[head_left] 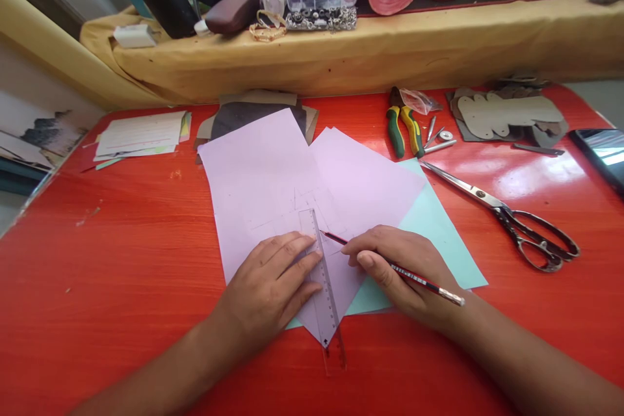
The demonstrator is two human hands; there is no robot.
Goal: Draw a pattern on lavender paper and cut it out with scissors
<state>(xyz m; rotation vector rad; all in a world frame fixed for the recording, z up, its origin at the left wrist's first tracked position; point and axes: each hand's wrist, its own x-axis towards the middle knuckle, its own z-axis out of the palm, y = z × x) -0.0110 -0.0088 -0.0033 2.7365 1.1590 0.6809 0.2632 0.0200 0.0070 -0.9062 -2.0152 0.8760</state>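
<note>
My left hand [277, 276] lies with its fingers stretched over a clear ruler [327, 292], pressing it onto a lilac sheet of paper [258, 162]. Thin pencil lines show on that sheet around the ruler's far end. A dark red and black pencil [424, 281] sits in the grip of my right hand [400, 266], its tip close to the ruler's right edge. Whether the tip touches the paper, I cannot tell. Beneath lie another lilac sheet [361, 169] and a mint green sheet [439, 234]. The ruler's near end overhangs the paper onto the red table [146, 260].
Right of the papers lie large scissors [502, 214]. Behind them are green and yellow pliers [404, 123], small metal tools [436, 140], cut template pieces [509, 116] and a phone [602, 153]. Paper slips [141, 135] lie at left. A cloth-covered ledge [292, 55] holds boxes and jars.
</note>
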